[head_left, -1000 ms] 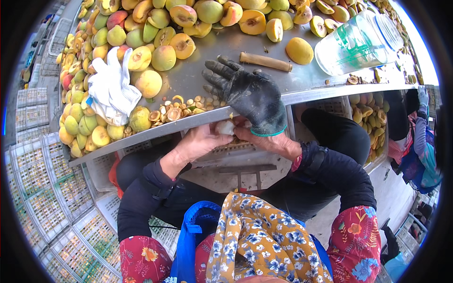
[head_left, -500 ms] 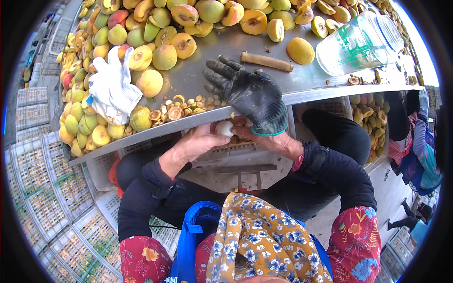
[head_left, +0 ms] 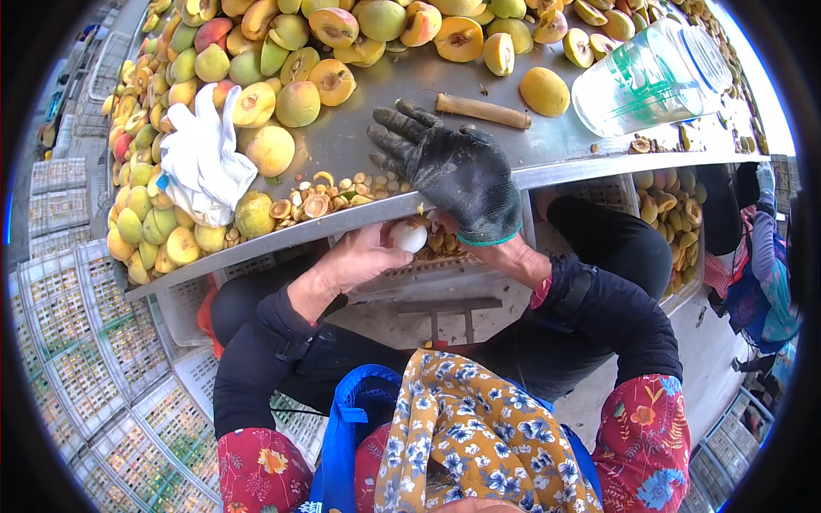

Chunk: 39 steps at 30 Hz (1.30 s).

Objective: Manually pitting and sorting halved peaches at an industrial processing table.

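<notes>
**Bare left hand pinches a white egg-shaped piece below the table's edge!**

And here we are, centre of the frame: the left hand (head_left: 359,259) has a white egg-shaped piece (head_left: 409,237) pinched between thumb and fingers, its smooth round side in plain sight, just below the front rim of the metal table (head_left: 552,144). Over to the right hand (head_left: 510,256), close by on the right of the piece! A black glove (head_left: 466,184) with a green cuff covers part of it, palm over the rim, glove fingers pointing to the upper left; the bare fingers beneath are mostly hidden, so whether they are spread or pressed together, I cannot tell.

Up on the metal, what a spread! A great heap of yellow, green and reddish fruit (head_left: 380,21), some whole, some halved, runs across the top of the frame and down its left side. A white glove (head_left: 203,158) lies on the fruit at upper left, small brown pits (head_left: 316,205) are scattered along the rim left of the black glove, and above that glove sit a tan stick (head_left: 483,111) and one yellow fruit (head_left: 545,91). Upper right, a clear jar (head_left: 641,85) lies tilted on its side! Lower left, pale plastic crates (head_left: 111,342) cover the ground, and at the far right, another person (head_left: 765,274) shows, partly cut off.
</notes>
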Motion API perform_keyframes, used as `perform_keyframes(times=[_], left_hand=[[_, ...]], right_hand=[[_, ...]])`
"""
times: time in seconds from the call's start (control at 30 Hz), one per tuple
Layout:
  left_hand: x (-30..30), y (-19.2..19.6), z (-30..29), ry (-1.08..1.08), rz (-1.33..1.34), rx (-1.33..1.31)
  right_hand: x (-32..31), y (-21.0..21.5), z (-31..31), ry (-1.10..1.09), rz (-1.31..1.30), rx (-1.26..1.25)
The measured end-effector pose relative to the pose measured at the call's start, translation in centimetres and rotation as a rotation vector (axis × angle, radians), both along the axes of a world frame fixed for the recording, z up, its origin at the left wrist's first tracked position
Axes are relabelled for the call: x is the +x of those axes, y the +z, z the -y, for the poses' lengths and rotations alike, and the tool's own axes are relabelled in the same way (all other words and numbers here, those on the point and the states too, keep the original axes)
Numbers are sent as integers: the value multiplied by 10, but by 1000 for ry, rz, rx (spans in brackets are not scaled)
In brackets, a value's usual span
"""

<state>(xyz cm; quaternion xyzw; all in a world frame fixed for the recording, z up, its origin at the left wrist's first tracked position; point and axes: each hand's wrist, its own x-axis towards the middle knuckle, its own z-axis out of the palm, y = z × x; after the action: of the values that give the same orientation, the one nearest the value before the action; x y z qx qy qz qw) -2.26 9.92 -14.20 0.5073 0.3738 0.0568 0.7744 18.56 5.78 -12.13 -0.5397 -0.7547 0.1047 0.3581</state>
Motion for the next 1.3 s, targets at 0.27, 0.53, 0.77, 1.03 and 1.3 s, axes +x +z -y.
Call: perform_keyframes(times=[0.27, 0.53, 0.77, 1.03, 1.3], left_hand=[[-4, -7, 3, -51, -93, 174], [-3, -4, 2, -65, -93, 169], [-3, -5, 1, -125, -136, 201], [-2, -5, 1, -101, -166, 215], [1, 4, 1, -211, -215, 395]], right_hand=[[0, -2, 10, 104, -171, -393], [0, -14, 15, 97, -317, -458], [3, -16, -2, 7, 118, 26], [-2, -23, 24, 123, -219, -520], [-3, -21, 24, 186, -178, -473]])
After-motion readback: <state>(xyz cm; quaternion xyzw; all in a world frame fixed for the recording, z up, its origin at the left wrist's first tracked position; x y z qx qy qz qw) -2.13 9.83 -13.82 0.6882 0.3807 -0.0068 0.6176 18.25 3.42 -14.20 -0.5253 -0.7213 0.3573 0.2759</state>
